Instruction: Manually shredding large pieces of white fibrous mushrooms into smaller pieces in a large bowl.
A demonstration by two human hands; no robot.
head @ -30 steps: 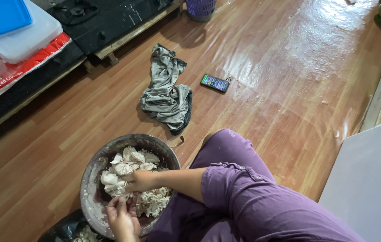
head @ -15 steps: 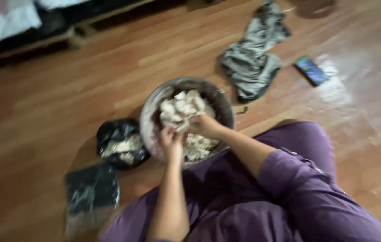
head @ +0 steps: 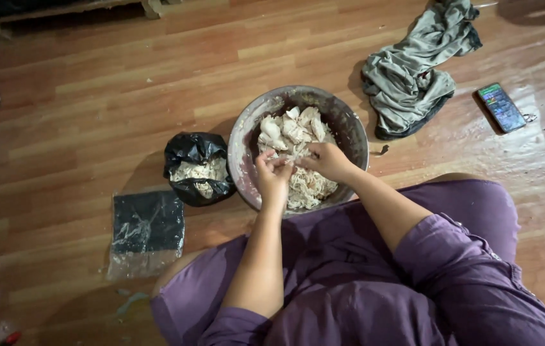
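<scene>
Fingers of the left hand point(head: 273, 174) and right hand point(head: 325, 160) pinch together on a pale piece of cooked meat point(head: 285, 164), pulling it over the heap of shredded meat point(head: 298, 138) in the metal bowl point(head: 349, 128). Compared with half a second ago, the view has sharpened and the bowl sits nearer the middle; the hands remain over it. Beside it, a black bag point(head: 197, 154) holds more shreds. How tightly the fingertips press is hard to make out.

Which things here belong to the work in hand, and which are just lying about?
In use: left hand, right hand, metal bowl, pale shredded food, black bag of scraps.
Lying about: grey cloth, phone, flat plastic packet.
</scene>
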